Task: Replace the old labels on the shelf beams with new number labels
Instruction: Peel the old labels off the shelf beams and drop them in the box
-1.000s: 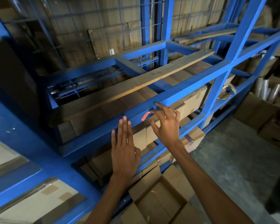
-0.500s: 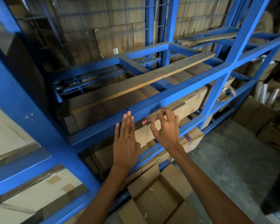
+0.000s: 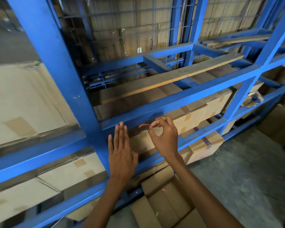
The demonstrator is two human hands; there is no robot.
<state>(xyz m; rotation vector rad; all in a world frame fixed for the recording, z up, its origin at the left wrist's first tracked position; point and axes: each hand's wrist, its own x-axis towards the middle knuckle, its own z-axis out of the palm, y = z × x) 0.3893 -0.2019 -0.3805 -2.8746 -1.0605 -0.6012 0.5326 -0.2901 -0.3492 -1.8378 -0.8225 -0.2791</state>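
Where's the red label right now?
Head view, near centre: the red label is pinched by the right hand, curling left just below the blue shelf beam, right of the flat left hand.

You're facing a blue steel rack (image 3: 62,79). Its front beam (image 3: 196,95) runs L to R, rising toward the R. A wood plank (image 3: 179,74) lies across the frame behind it. Taped cardboard boxes (image 3: 209,106) sit on the tier below. On the concrete floor (image 3: 237,170), an open box (image 3: 156,180) sits at the rack's foot.
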